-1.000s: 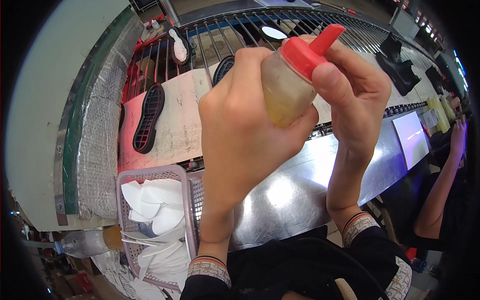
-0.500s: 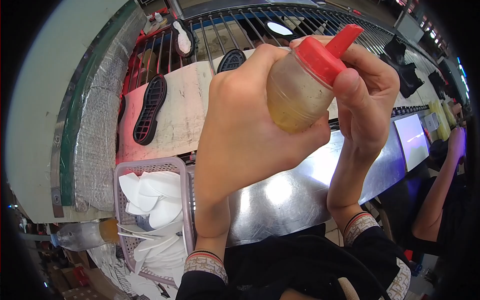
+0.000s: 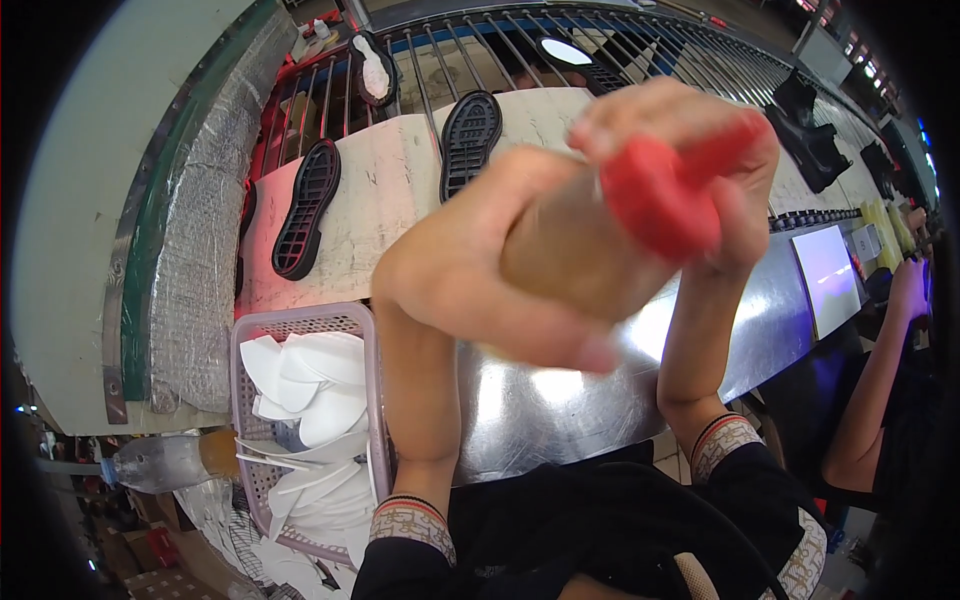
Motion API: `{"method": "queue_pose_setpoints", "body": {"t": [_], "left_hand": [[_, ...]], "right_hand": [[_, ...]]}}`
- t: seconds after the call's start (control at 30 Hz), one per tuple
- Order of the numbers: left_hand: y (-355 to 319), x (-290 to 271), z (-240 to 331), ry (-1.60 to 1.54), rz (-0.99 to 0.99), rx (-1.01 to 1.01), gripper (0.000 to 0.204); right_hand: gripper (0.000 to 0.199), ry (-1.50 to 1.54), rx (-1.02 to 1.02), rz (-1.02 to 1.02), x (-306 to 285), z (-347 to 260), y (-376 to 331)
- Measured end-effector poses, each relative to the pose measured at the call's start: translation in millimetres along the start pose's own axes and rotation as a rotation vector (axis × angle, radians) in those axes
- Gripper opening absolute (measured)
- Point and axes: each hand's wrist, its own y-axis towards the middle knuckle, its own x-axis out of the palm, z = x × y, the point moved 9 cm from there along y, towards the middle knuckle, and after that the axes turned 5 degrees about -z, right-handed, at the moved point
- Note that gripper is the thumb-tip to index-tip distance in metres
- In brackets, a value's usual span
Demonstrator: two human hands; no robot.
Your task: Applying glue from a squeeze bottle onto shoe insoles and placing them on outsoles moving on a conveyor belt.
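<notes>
My left hand (image 3: 470, 265) is wrapped round the body of a translucent squeeze bottle (image 3: 580, 250) with yellowish liquid in it. The bottle is tilted, its red spout cap (image 3: 660, 205) toward the upper right; motion blurs it. Curled around the cap from behind is my right hand (image 3: 745, 190), its fingers partly hidden by the cap and spout. Beyond my hands, black shoe soles lie on a pale conveyor surface (image 3: 385, 190): one sole (image 3: 308, 208) at the left, another sole (image 3: 470, 138) just behind my left hand.
A lilac plastic basket (image 3: 372, 400) of white curved pieces (image 3: 320, 375) stands left of my forearm. Below my hands is a shiny metal table (image 3: 530, 420). A roller rack (image 3: 480, 45) with more soles runs behind; black boots (image 3: 815, 140) stand at right. Another person's arm (image 3: 870, 410) is at far right.
The bottle has tilted and dropped slightly, its cap now turned more toward me. Both hands moved with it and kept hold. The soles behind my left hand show more fully.
</notes>
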Motion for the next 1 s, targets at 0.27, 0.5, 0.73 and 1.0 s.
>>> {"method": "queue_pose_setpoints", "body": {"t": [0.27, 0.5, 0.73, 1.0], "left_hand": [[-8.8, 38.1, 47.1, 0.956, 0.422, 0.546, 0.086], [-18.3, 14.8, 70.0, 1.312, 0.937, 0.440, 0.049], [-17.8, 25.3, 65.8, 1.531, 1.008, 0.502, 0.049], [-11.5, -4.5, 35.2, 0.747, 0.749, 0.078, 0.039]], "right_hand": [[0.038, 0.390, 0.208, 0.417, 0.0, 8.0, -2.9], [0.074, -0.278, 0.038, 0.333, -35.0, -50.4, -27.5], [0.055, -0.500, 0.307, 0.359, 4.7, -36.4, -2.9], [0.023, -0.120, 0.362, 0.394, -25.1, -7.7, -15.9]]}}
